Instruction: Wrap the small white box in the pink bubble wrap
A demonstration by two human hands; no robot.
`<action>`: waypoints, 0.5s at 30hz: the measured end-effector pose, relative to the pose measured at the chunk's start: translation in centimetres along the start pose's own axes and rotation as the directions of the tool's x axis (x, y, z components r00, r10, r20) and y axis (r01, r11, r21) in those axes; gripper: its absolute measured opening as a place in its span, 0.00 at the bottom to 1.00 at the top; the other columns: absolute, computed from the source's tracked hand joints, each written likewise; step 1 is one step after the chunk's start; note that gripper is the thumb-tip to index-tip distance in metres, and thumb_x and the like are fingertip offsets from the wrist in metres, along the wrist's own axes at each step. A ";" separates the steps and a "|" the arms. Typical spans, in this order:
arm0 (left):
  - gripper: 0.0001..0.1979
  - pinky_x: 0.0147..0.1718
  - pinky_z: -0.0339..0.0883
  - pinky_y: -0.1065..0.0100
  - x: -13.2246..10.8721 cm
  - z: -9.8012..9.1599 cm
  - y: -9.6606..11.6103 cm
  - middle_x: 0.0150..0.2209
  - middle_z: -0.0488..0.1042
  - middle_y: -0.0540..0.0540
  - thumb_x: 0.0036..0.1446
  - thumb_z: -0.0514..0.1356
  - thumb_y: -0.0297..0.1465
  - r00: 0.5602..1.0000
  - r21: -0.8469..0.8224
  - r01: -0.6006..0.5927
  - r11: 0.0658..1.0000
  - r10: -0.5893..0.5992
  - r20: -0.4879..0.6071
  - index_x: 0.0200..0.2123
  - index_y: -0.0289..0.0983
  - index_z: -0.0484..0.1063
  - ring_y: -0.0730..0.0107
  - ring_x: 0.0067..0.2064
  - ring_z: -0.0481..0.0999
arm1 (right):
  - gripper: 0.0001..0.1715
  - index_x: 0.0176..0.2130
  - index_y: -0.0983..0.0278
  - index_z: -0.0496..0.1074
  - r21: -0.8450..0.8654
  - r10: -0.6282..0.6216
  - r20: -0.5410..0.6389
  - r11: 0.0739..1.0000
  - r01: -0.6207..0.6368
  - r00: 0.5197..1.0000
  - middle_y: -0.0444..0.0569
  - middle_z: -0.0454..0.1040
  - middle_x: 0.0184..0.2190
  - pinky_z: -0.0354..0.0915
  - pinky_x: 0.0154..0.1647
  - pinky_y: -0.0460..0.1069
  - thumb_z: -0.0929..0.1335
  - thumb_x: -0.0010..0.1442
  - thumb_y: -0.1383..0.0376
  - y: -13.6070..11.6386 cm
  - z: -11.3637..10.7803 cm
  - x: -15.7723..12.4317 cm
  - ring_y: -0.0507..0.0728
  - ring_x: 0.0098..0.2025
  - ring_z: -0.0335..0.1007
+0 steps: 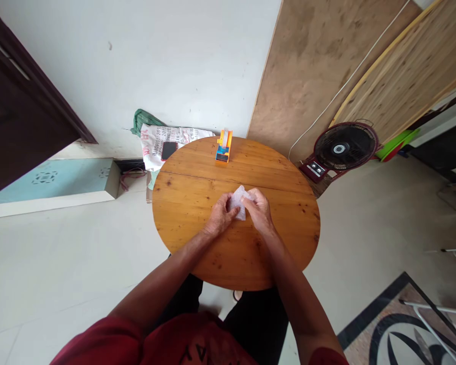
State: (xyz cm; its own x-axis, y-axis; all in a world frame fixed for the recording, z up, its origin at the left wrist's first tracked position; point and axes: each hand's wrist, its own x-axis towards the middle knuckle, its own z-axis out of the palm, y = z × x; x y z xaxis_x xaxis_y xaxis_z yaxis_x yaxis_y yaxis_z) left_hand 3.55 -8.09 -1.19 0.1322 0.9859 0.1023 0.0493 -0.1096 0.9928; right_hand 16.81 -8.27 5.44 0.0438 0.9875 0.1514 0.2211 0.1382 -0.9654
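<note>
Both of my hands meet over the middle of a round wooden table (197, 238). My left hand (221, 217) and my right hand (259, 208) each pinch a small, crumpled, translucent white plastic piece (238, 198), perhaps a bag or wrapper, held just above the tabletop. Fingers of both hands are closed on its edges. At the far edge of the table stands a small orange and blue object (224, 146), well away from my hands.
A printed white sack (163, 139) with a dark phone-like item (169, 150) lies on the floor behind the table. A floor fan (344, 147) stands at the right, wooden boards lean on the wall, and a patterned rug (399, 329) covers the near right floor.
</note>
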 end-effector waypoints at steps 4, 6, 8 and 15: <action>0.16 0.39 0.69 0.69 0.1 0.0 -0.1 0.38 0.73 0.49 0.56 0.62 0.37 1.000 -0.096 -0.025 0.995 0.026 0.007 0.45 0.37 0.64 0.72 0.37 0.73 | 0.14 0.29 0.60 0.62 0.022 -0.016 0.030 1.000 0.015 0.999 0.41 0.68 0.29 0.59 0.31 0.46 0.70 0.52 0.56 0.6 0.1 -1.0 0.51 0.28 0.60; 0.16 0.39 0.68 0.70 0.1 0.0 -0.1 0.37 0.72 0.50 0.56 0.62 0.38 0.999 -0.116 -0.041 0.992 0.043 0.012 0.44 0.37 0.63 0.72 0.36 0.71 | 0.13 0.30 0.60 0.63 -0.002 -0.023 0.021 1.000 0.023 1.000 0.44 0.73 0.34 0.62 0.34 0.47 0.69 0.53 0.56 0.6 0.2 -1.2 0.52 0.32 0.64; 0.16 0.38 0.68 0.70 0.1 -0.1 0.0 0.37 0.71 0.50 0.56 0.62 0.40 0.999 -0.118 -0.042 0.992 0.044 0.012 0.43 0.37 0.63 0.73 0.36 0.71 | 0.12 0.31 0.60 0.64 -0.068 -0.039 0.011 0.997 0.040 0.999 0.46 0.76 0.39 0.63 0.37 0.48 0.69 0.54 0.57 0.4 0.3 -1.3 0.53 0.34 0.68; 0.16 0.38 0.66 0.71 0.1 -0.2 0.4 0.35 0.70 0.51 0.51 0.64 0.33 0.998 -0.170 -0.062 0.984 0.062 -0.008 0.42 0.38 0.65 0.73 0.35 0.70 | 0.07 0.32 0.60 0.66 -0.241 -0.146 0.039 0.959 0.151 0.989 0.46 0.79 0.42 0.66 0.43 0.50 0.67 0.57 0.60 0.4 0.1 -2.9 0.56 0.41 0.73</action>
State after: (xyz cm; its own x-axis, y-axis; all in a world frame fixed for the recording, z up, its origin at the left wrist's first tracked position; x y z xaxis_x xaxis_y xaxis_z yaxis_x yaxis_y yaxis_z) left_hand 3.41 -8.04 -0.73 0.1273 0.9782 0.1638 -0.1277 -0.1476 0.9808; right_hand 16.69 -11.03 4.64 -0.0271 0.9589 0.2823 0.4534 0.2635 -0.8514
